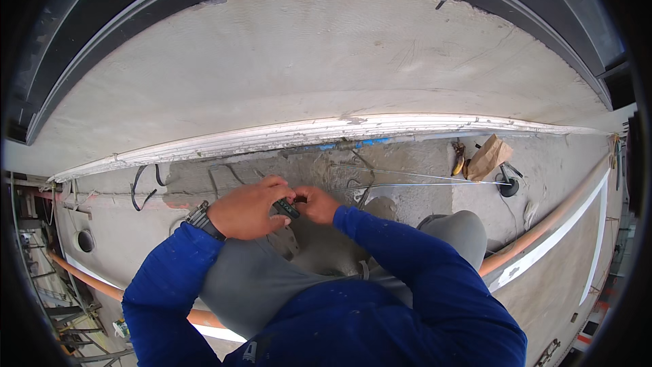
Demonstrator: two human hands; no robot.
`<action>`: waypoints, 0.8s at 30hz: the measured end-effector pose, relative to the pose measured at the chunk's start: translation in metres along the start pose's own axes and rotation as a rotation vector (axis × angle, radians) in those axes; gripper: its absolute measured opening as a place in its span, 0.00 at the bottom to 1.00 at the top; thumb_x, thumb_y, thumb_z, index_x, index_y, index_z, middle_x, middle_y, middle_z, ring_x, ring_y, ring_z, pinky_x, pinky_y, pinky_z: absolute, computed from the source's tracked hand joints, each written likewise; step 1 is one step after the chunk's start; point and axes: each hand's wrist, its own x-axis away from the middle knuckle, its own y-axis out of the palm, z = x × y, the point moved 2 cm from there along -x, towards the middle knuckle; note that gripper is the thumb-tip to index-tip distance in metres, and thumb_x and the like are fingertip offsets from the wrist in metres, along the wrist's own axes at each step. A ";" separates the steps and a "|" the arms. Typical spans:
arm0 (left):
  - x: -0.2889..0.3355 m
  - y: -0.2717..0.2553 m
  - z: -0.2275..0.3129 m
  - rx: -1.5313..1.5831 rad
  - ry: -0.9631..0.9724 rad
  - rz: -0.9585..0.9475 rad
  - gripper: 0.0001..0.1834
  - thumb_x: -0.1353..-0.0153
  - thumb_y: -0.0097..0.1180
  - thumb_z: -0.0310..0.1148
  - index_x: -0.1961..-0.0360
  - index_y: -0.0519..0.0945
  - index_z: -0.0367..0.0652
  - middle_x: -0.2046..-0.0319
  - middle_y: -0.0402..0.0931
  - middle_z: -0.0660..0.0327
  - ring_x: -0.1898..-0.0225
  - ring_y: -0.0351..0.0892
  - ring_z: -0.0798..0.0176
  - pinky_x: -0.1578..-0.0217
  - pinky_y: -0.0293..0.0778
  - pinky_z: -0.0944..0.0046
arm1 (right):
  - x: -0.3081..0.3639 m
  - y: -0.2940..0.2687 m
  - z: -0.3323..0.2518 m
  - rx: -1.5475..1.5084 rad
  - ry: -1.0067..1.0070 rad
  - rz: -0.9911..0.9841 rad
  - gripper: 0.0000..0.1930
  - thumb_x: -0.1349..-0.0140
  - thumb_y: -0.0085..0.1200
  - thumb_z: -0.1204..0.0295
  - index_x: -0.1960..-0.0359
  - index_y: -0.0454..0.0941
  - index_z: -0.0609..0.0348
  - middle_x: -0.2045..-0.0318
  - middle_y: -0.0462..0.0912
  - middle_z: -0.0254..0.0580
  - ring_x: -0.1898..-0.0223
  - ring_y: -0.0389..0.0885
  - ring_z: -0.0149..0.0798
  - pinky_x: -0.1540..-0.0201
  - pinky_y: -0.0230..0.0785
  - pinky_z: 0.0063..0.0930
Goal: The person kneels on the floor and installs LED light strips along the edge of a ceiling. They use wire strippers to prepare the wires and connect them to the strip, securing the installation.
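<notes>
My left hand (248, 209), with a watch (204, 220) on its wrist, grips a small black block-shaped object (286, 208) with a greenish face. Its thumb and fingers close around the object from both sides; its exact kind is too small to tell. Close beside it, my right hand (316, 205) has its fingertips pinched together near the object's upper end. Whatever may be between those fingers is hidden. Both hands are held in front of my bent knees, above a concrete floor (407, 177).
A brown paper bag (489, 158) lies at the right, beside yellow-handled pliers (459, 156) and a black round-based thing (508, 185). Thin rods (421, 183) cross the floor. Black straps (139, 189) lie left. A white ribbed strip (305, 132) edges the wall; an orange pipe (543, 221) runs behind.
</notes>
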 end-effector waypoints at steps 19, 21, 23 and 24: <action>0.009 0.006 0.004 0.014 0.033 0.021 0.28 0.37 0.68 0.37 0.38 0.77 0.41 0.46 0.81 0.49 0.41 0.79 0.44 0.40 0.73 0.50 | 0.046 0.037 -0.103 -0.402 0.058 -0.075 0.18 0.24 0.54 0.70 0.35 0.74 0.54 0.47 0.80 0.32 0.51 0.80 0.27 0.53 0.81 0.30; 0.007 0.006 0.005 0.019 0.042 0.028 0.28 0.37 0.67 0.37 0.38 0.77 0.41 0.45 0.81 0.49 0.41 0.79 0.44 0.39 0.73 0.50 | 0.044 0.042 -0.096 -0.332 -0.008 -0.030 0.18 0.24 0.55 0.70 0.35 0.74 0.55 0.49 0.80 0.33 0.54 0.80 0.27 0.56 0.80 0.28; 0.009 0.007 0.006 0.013 0.053 0.031 0.28 0.37 0.67 0.38 0.38 0.77 0.42 0.43 0.80 0.50 0.40 0.78 0.45 0.39 0.73 0.50 | 0.041 0.048 -0.087 -0.319 -0.065 0.029 0.20 0.26 0.57 0.70 0.35 0.74 0.55 0.52 0.80 0.34 0.60 0.81 0.27 0.61 0.77 0.26; 0.009 0.007 0.006 0.003 0.066 0.032 0.28 0.37 0.67 0.38 0.38 0.77 0.42 0.43 0.80 0.50 0.40 0.78 0.45 0.39 0.73 0.50 | 0.038 0.049 -0.082 -0.309 -0.058 0.046 0.18 0.26 0.57 0.70 0.37 0.75 0.56 0.55 0.80 0.34 0.62 0.80 0.27 0.62 0.76 0.26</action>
